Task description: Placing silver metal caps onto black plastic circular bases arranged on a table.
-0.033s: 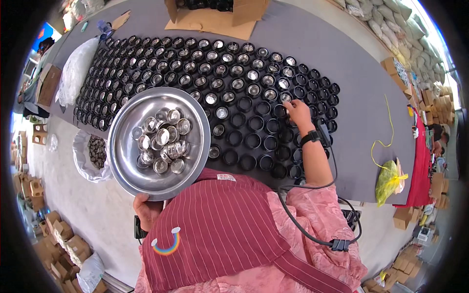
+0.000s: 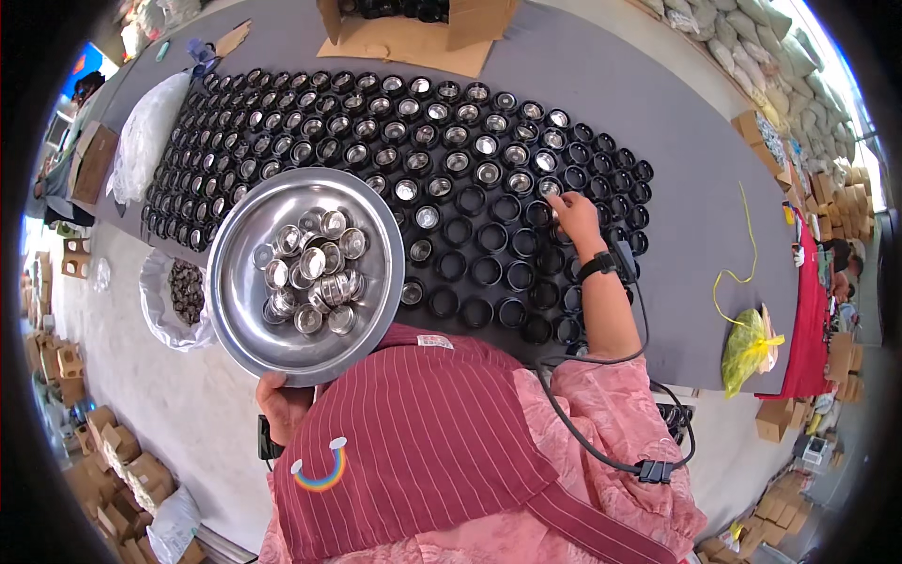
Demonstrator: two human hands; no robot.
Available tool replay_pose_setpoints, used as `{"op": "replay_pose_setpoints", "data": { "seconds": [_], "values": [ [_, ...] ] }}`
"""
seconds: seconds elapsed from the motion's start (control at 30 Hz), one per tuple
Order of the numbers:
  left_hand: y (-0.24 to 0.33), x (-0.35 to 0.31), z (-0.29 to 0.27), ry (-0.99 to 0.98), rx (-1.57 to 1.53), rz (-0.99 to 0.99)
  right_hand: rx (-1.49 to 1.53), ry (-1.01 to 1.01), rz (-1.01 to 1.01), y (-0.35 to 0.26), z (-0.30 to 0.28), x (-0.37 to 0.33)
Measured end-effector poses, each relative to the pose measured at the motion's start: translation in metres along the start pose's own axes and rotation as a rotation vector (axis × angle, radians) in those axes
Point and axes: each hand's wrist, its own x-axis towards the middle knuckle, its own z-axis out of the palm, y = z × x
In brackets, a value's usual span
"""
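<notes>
My left hand [image 2: 282,404] grips the lower rim of a round steel tray [image 2: 235,291], which tilts above the near side of the table. Small shiny metal cups [image 2: 333,289] lie heaped in the middle of it. Out over the table, my right hand [image 2: 577,216] has its fingertips closed at a small metal cup [image 2: 550,188] seated in a black ring; the fingertips partly hide it. Rows of round black rings [image 2: 487,270] cover much of the tabletop. Many of the far and left ones contain metal cups, while several near my right hand are hollow.
A cardboard box [image 2: 404,52] with black pieces stands at the far edge. Left of the tray are a clear plastic bag [image 2: 155,132] and a white sack [image 2: 160,305] of small parts. On the right lies a yellow bag [image 2: 749,348]. A black cable [image 2: 587,451] hangs along my right arm.
</notes>
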Motion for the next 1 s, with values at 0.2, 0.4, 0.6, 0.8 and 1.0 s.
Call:
{"op": "replay_pose_setpoints", "data": {
  "seconds": [0.2, 0.4, 0.6, 0.8, 1.0],
  "values": [
    [0.001, -0.001, -0.013, 0.011, -0.002, -0.001, 0.093, -0.045, 0.128, -0.019, -0.005, -0.008],
    [0.003, -0.005, -0.021, -0.046, -0.004, -0.018, -0.189, 0.299, -0.086, 0.014, 0.016, 0.013],
    [0.002, -0.010, -0.012, -0.016, -0.037, -0.012, 0.722, -0.195, 0.232, -0.004, 0.030, 0.019],
    [0.007, -0.011, -0.026, -0.089, 0.030, -0.058, 0.287, -0.010, -0.096, -0.033, 0.067, 0.015],
    [0.002, -0.008, -0.003, -0.202, 0.006, -0.064, 0.447, 0.016, -0.483, -0.125, 0.066, -0.032]
  ]
}}
